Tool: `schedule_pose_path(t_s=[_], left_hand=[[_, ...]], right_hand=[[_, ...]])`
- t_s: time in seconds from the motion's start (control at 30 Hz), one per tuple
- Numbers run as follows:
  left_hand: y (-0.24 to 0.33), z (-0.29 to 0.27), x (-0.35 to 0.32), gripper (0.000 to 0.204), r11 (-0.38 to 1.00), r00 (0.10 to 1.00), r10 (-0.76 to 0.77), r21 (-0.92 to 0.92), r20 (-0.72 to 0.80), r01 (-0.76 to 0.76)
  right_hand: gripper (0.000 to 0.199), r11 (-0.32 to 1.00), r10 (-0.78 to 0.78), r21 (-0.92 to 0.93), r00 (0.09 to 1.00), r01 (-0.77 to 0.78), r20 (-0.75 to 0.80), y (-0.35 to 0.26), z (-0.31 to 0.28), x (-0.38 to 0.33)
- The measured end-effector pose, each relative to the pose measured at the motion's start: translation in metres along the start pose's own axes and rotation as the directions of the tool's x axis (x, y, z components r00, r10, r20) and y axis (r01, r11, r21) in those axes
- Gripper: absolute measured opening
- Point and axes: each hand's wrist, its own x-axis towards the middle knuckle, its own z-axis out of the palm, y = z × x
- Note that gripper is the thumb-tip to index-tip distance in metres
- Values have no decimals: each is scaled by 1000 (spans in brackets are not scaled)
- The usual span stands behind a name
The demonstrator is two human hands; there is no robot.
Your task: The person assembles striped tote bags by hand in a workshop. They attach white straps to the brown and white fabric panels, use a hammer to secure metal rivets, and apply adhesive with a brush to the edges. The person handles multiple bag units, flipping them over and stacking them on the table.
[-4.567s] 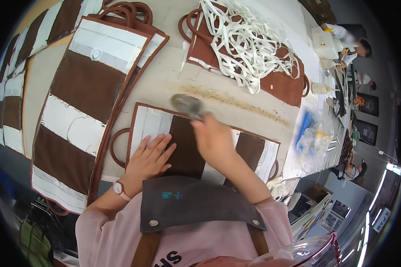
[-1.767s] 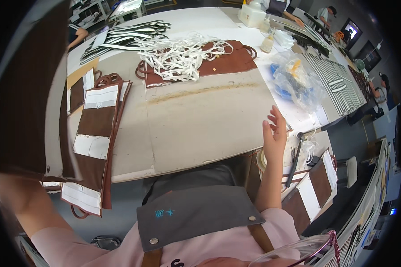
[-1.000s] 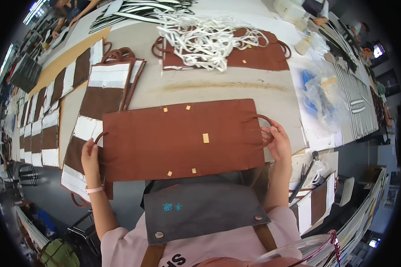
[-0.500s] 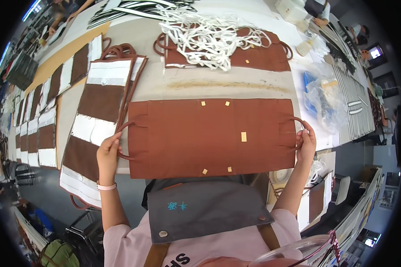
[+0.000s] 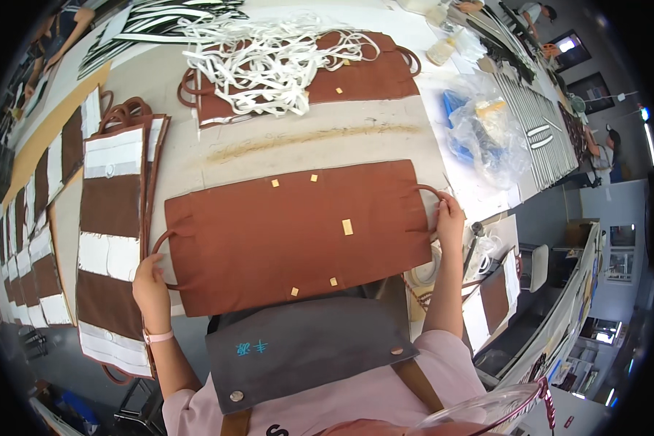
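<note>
Two hands of yours frame the work: your left hand (image 5: 151, 285) grips the left end of a brown fabric panel (image 5: 298, 232), fingers curled closed around the edge right by its rounded brown handle loop (image 5: 160, 243), while your right hand (image 5: 449, 218) closes on the opposite end, pinching the fabric where the other handle loop (image 5: 430, 192) sticks out. You wear a pale pink wristband (image 5: 157, 336) on the left wrist, and a grey apron bib (image 5: 305, 352) hangs just below the panel's near edge. That panel lies flat and stretched out on the table (image 5: 327, 138), near the front edge, and small yellow tags (image 5: 347, 227) dot its surface. Just to your left of it sits a stack of brown-and-white striped panels (image 5: 112, 232), overlapping slightly and running along the table's left side, with more of the same kind lined up further left. On your right, below the table edge, a roll of tape (image 5: 423, 270) rests near your right forearm. Beyond the panel, a streak of dried yellowish residue (image 5: 305, 136) crosses the bare tabletop. Farther still, a tangle of white straps (image 5: 269, 54) lies heaped on another brown panel (image 5: 363, 76), and a crumpled clear plastic bag (image 5: 487, 131) with blue contents sits to the right of it.
</note>
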Motion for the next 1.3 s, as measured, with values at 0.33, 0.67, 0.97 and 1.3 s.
schedule_pose_path(t_s=[0.33,0.67,0.97,1.3], left_hand=[[80,38,24,54,833,857,498,200,132,-515],[74,59,47,65,785,862,454,356,228,-507],[11,51,52,60,898,930,359,245,73,-366],[13,14,25,49,898,900,425,175,-101,-404]], right_hand=[[48,601,-611,-501,762,623,215,-98,88,-50],[72,629,-456,-478,789,613,412,-110,139,-59],[85,538,-349,-772,923,340,163,-84,120,-19],[58,645,-361,-721,933,255,6,-43,97,15]])
